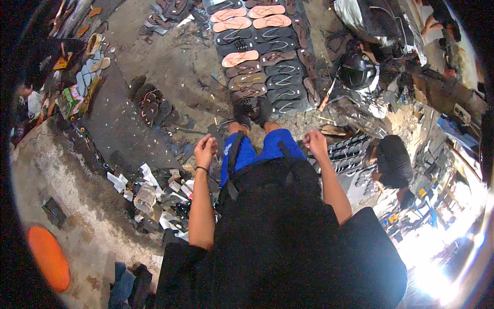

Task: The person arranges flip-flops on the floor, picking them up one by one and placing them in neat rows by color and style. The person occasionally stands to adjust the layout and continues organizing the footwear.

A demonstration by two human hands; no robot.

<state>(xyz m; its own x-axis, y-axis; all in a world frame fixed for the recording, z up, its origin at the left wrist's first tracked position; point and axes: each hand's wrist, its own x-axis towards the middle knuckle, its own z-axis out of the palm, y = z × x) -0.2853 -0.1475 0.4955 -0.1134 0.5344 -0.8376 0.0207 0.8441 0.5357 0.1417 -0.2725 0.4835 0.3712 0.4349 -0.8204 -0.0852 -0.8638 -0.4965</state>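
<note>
Well, the biggest thing is the dirty floor (175,56), which goes almost all the way around. A big black shirt (267,242) is at 6 o'clock. At 12 o'clock are long rows of sandals (278,57), some pink, some black, some brown, lying close together past the feet. Blue shorts (282,146) are in the middle. Another person (393,162) in a dark top is at 3 o'clock. A heap of scraps (146,198) lies at 8 o'clock, and farther out that way is an orange oval thing (49,258). A shiny black helmet (357,71) sits at 2 o'clock.

The left hand (206,148) is up at 9 o'clock, beside the shorts, its fingers bent and a bit apart. The right hand (315,142) is at 3 o'clock, near more dark sandals (345,149); its fingers curl in, and I cannot tell if the tips touch. A thin black band (201,168) is on the left wrist.
</note>
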